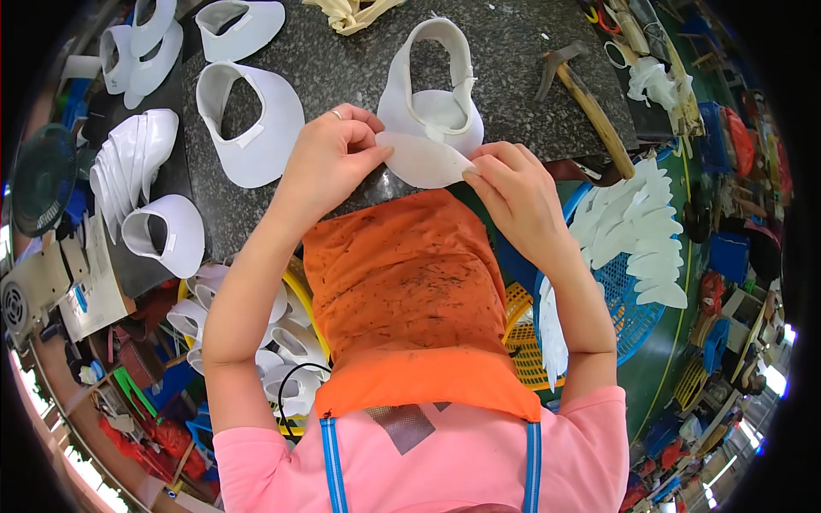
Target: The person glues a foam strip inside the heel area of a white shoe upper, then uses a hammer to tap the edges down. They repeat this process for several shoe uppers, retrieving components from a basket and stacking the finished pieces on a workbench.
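Note:
Between my two hands a thin, white, leaf-shaped piece (423, 160) is stretched out level. My left hand (329, 158) pinches its left end between thumb and fingers. At the other end, the fingertips of my right hand (517, 188) are closed on its tip. The piece lies over the near end of a white shoe upper (395, 104), which rests on the dark speckled stone worktop (342, 68) with its opening facing up. Part of that upper is hidden under the piece. Left of my left hand lies another white upper (278, 141).
More white uppers (132, 162) are nested at the left. A wooden-handled hammer (597, 111) lies at the right edge. Below right, a blue basket (629, 291) holds many white leaf-shaped pieces (629, 222). A yellow basket (312, 316) of white uppers stands below left.

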Motion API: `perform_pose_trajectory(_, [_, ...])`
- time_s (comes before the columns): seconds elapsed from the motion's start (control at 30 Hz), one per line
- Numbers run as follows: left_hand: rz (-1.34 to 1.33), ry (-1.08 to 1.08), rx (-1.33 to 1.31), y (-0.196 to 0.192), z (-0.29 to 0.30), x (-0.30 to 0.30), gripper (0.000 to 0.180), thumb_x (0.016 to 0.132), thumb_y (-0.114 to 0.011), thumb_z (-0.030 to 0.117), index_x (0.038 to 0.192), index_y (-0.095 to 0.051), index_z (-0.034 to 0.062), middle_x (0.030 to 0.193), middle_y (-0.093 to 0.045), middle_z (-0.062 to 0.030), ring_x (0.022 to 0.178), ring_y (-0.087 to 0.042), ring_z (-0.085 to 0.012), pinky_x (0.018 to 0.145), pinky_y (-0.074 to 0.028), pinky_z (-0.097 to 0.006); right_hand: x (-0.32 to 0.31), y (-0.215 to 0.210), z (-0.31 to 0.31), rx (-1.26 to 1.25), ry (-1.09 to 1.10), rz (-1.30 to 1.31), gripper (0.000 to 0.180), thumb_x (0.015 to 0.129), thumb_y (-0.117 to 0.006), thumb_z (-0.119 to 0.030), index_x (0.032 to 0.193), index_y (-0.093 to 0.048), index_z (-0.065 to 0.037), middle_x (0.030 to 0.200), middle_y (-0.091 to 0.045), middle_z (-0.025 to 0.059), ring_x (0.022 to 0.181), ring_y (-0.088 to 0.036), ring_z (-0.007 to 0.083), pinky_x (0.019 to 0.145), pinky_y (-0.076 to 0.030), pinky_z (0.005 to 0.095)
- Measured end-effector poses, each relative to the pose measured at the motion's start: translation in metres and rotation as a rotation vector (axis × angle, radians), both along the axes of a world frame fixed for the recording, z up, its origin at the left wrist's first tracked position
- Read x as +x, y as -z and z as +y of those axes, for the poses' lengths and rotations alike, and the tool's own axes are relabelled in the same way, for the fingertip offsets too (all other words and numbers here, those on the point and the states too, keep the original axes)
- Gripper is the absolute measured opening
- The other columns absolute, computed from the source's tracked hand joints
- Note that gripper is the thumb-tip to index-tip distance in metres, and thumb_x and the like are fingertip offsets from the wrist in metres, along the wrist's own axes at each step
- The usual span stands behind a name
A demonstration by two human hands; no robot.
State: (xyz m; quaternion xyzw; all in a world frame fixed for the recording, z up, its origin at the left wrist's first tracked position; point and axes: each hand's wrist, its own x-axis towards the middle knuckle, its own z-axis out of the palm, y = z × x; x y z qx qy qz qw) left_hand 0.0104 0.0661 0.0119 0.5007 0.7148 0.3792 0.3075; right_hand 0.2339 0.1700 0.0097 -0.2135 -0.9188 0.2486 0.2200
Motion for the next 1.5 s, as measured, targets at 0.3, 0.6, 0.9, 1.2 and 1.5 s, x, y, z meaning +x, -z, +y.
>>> perform_pose_trajectory(0.3, [0.03, -0.022, 0.016, -0.005, -0.001, 0.002, 0.022, 0.079, -0.07, 0.006, 0.065, -0.056, -0.0037, 0.091, -0.064, -0.0054, 0.064, -0.05, -0.0061, 0.059, -0.041, -0.022, -0.006, 0.008, -0.002, -0.005, 0.114, 0.057, 0.011, 0.085, -0.063, -0.012, 0.079, -0.059, -0.004, 0.08, -0.06, 0.0091, 0.075, -0.058, 0.0298, 0.065, -0.048, 0.04])
perform_pose_trajectory(0.6, [0.323, -0.07, 0.117, 0.0, 0.005, 0.024, 0.018, 0.079, -0.065, 0.007, 0.067, -0.057, -0.0047, 0.086, -0.061, -0.0112, 0.068, -0.057, -0.0235, 0.063, -0.046, -0.034, -0.016, 0.008, -0.001, 0.062, 0.222, -0.121, 0.018, 0.085, -0.06, -0.017, 0.074, -0.055, -0.004, 0.076, -0.057, 0.011, 0.07, -0.059, 0.0312, 0.061, -0.048, 0.0414])
perform_pose_trajectory(0.9, [0.664, -0.048, 0.223, 0.009, 0.002, 0.024, 0.018, 0.078, -0.069, 0.011, 0.072, -0.057, -0.0006, 0.086, -0.058, -0.0096, 0.079, -0.057, -0.0293, 0.068, -0.045, -0.038, -0.024, 0.011, -0.001, 0.229, 0.2, -0.163, 0.01, 0.081, -0.06, -0.014, 0.077, -0.057, -0.006, 0.078, -0.059, 0.0113, 0.069, -0.064, 0.0284, 0.06, -0.051, 0.0401])
perform_pose_trajectory(1.2, [0.769, 0.0, 0.068, 0.002, 0.007, 0.021, 0.02, 0.076, -0.071, 0.015, 0.071, -0.057, 0.0012, 0.08, -0.055, -0.0107, 0.08, -0.056, -0.0311, 0.071, -0.044, -0.041, -0.017, 0.01, 0.009, 0.298, 0.269, -0.165, 0.024, 0.084, -0.063, -0.029, 0.078, -0.064, -0.006, 0.08, -0.06, 0.0128, 0.069, -0.065, 0.0296, 0.06, -0.052, 0.0404])
perform_pose_trajectory(1.5, [0.824, 0.419, 0.301, 0.021, -0.026, 0.029, 0.05, 0.077, -0.066, -0.003, 0.125, -0.056, 0.0042, 0.14, -0.047, -0.0143, 0.128, -0.045, -0.0367, 0.101, -0.042, -0.043, 0.125, 0.016, 0.055, -0.164, 0.825, 0.382, 0.037, 0.09, -0.06, -0.036, 0.076, -0.063, -0.001, 0.068, -0.061, 0.0172, 0.064, -0.061, 0.0329, 0.057, -0.045, 0.0386])
